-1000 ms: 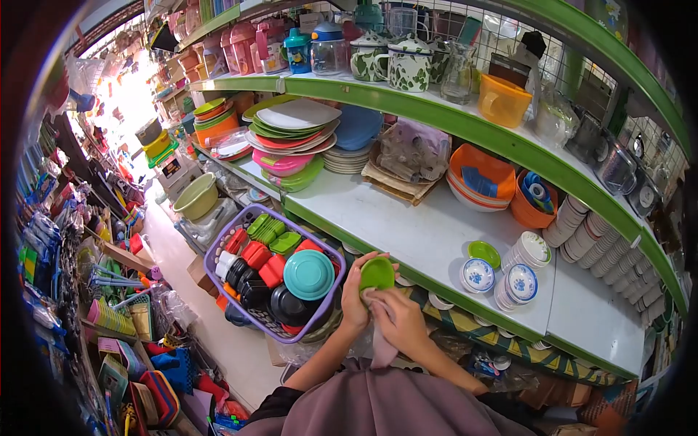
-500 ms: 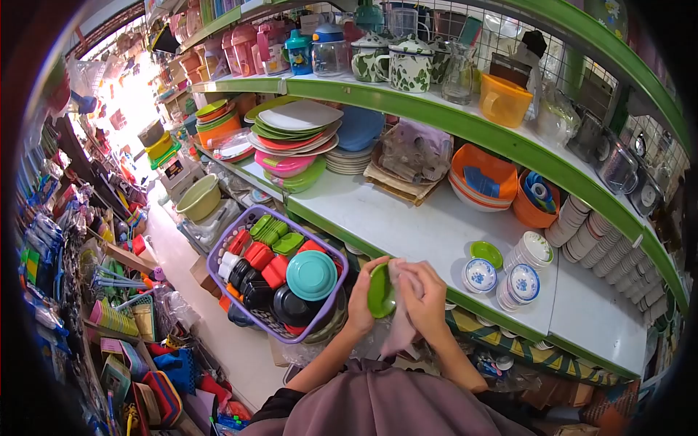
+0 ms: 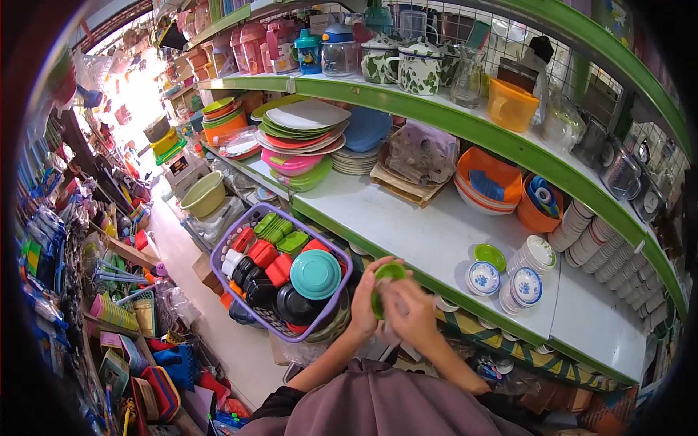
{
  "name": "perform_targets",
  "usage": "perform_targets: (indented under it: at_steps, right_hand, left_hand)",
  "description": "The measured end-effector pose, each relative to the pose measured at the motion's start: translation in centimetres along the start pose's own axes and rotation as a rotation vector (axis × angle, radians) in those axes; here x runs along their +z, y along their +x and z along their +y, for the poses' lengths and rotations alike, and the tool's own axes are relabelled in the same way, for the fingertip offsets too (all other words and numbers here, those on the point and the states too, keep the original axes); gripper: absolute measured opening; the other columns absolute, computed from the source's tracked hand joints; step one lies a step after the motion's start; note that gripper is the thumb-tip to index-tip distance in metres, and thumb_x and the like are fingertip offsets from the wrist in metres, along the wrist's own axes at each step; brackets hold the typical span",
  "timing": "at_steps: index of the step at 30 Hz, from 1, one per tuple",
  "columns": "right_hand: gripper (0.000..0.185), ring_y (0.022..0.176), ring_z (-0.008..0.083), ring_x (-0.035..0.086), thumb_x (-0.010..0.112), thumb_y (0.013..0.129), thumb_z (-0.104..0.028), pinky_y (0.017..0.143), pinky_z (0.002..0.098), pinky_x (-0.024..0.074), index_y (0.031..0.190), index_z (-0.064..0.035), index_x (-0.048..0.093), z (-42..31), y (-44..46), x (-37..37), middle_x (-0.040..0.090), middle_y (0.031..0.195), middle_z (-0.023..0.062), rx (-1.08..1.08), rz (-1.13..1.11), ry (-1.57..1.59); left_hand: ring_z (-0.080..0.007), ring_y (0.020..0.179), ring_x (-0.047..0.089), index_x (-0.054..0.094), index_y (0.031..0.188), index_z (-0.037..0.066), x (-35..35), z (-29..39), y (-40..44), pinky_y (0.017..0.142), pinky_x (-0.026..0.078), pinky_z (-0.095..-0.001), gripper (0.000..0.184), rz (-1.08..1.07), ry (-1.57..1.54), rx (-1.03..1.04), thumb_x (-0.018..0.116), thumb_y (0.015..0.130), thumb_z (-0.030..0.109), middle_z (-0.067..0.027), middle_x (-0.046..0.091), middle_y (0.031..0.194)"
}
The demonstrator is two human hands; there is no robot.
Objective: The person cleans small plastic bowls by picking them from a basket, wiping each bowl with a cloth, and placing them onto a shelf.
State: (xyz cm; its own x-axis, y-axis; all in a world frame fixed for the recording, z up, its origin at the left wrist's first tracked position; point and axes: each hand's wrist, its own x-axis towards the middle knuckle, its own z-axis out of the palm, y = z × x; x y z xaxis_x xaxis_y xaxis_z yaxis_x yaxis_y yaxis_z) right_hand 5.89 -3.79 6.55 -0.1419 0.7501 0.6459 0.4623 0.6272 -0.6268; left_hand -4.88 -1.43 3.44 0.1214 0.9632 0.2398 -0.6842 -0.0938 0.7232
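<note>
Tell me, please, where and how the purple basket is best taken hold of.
I would take the purple basket by its rim at two opposite sides, coming from above with both hands: the rim shows all round, while piled containers crowd the middle.

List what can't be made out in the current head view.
- Head view: part of the green bowl, behind the right hand.
- Head view: the cloth's full shape, motion-blurred and partly behind that hand.
- Head view: bottom of the purple basket, under its contents.
- Head view: far end of the aisle, washed out by glare.
</note>
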Motion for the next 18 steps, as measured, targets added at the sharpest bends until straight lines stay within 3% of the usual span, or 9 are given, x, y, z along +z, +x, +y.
perform_targets:
  at_steps: [1,5,8,12,13,16,18]
  right_hand:
    - [0.02,0.083,0.0278,0.067,0.067,0.078,-0.004,0.072,0.0354,0.0523,0.097,-0.0013,0.067,-0.8,-1.1,0.0,0.066,0.091,0.0126,0.097,-0.139,-0.008]
    - [0.021,0.085,0.0272,0.067,0.067,0.077,-0.003,0.071,0.0333,0.052,0.098,-0.0029,0.069,0.0,-0.2,-1.7,0.067,0.093,0.0131,0.035,-0.272,0.196]
    - [0.021,0.084,0.0271,0.067,0.067,0.077,-0.003,0.071,0.0323,0.0518,0.098,-0.0034,0.069,0.1,1.5,-1.5,0.066,0.095,0.013,0.048,0.076,0.084]
    - [0.021,0.082,0.027,0.066,0.066,0.077,-0.004,0.07,0.0332,0.0519,0.099,-0.0043,0.068,-0.4,-0.4,0.7,0.066,0.093,0.0132,0.08,-0.014,-0.052]
    - [0.021,0.083,0.0277,0.066,0.065,0.078,-0.005,0.072,0.0334,0.0518,0.098,-0.0045,0.068,-0.7,-1.0,0.7,0.066,0.092,0.0136,0.132,-0.125,0.022]
    - [0.02,0.081,0.0285,0.066,0.065,0.078,-0.004,0.072,0.0332,0.0518,0.098,-0.0041,0.068,-0.2,-0.8,-0.3,0.066,0.09,0.0136,0.032,-0.133,0.168]
    - [0.024,0.082,0.0288,0.066,0.065,0.077,-0.003,0.071,0.034,0.0516,0.101,-0.0039,0.066,0.4,0.3,-0.5,0.065,0.091,0.0137,0.021,0.047,0.076]
  left_hand:
    - [-0.0291,0.114,0.056,0.04,0.133,0.0,-0.1,0.6,0.0,0.101,0.043,-0.0397,0.049,-0.001,0.018,0.021,0.031,0.101,0.036,-0.0208,0.05,0.131]
    - [-0.0257,0.117,0.054,0.039,0.133,-0.001,-1.3,0.1,-0.2,0.103,0.04,-0.0364,0.049,-0.064,0.012,-0.007,0.032,0.101,0.035,-0.0195,0.05,0.132]
    - [-0.0253,0.119,0.053,0.039,0.134,-0.001,-0.6,0.1,-0.4,0.105,0.039,-0.0363,0.049,-0.08,0.007,-0.001,0.033,0.101,0.034,-0.0186,0.05,0.132]
    - [-0.0283,0.117,0.054,0.04,0.133,-0.003,-0.9,1.0,0.1,0.104,0.04,-0.0395,0.048,-0.035,0.009,0.046,0.031,0.101,0.033,-0.0193,0.05,0.131]
    - [-0.0286,0.117,0.054,0.04,0.132,-0.003,-1.4,1.1,0.2,0.104,0.04,-0.04,0.048,-0.038,0.031,0.041,0.031,0.101,0.033,-0.0192,0.051,0.131]
    - [-0.0244,0.117,0.054,0.041,0.132,-0.003,-2.0,0.7,0.4,0.103,0.04,-0.037,0.048,-0.049,0.044,0.025,0.032,0.101,0.032,-0.0178,0.052,0.129]
    - [-0.0222,0.117,0.053,0.041,0.132,-0.003,-1.8,0.3,0.1,0.102,0.04,-0.035,0.048,-0.077,0.081,0.061,0.033,0.101,0.032,-0.0172,0.053,0.128]
